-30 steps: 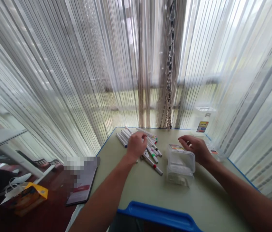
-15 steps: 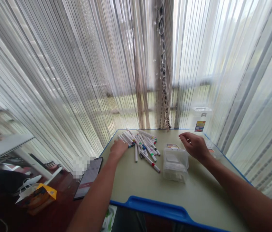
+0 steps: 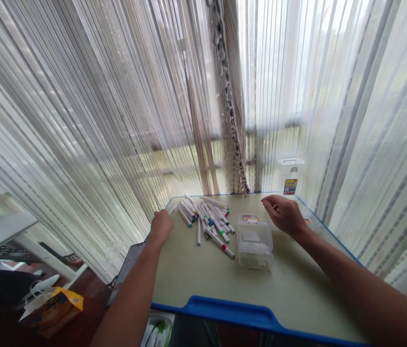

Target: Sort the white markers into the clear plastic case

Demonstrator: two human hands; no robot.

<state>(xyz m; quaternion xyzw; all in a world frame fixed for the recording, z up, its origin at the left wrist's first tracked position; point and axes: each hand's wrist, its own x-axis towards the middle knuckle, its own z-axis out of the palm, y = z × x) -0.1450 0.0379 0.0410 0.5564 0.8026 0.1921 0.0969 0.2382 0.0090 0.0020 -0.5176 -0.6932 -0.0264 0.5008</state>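
My left hand (image 3: 162, 224) is curled closed at the table's left edge, just left of a pile of several white markers (image 3: 208, 221) with coloured caps. One thin white marker (image 3: 173, 208) pokes out past its knuckles. My right hand (image 3: 284, 214) hovers palm down with relaxed, parted fingers and holds nothing. It is just behind and right of a clear plastic box (image 3: 255, 243) with its lid shut. The box stands to the right of the markers.
The green table (image 3: 297, 294) has a blue rim and a blue handle (image 3: 230, 311) at its near edge. String curtains (image 3: 116, 120) hang close behind. A small labelled container (image 3: 290, 185) stands at the back right. A dark phone (image 3: 127, 270) and an orange packet (image 3: 57, 308) lie lower left.
My left hand has slid from on top of the markers leftward to the table's edge. My right hand has barely moved. The camera has tilted up and swung slightly.
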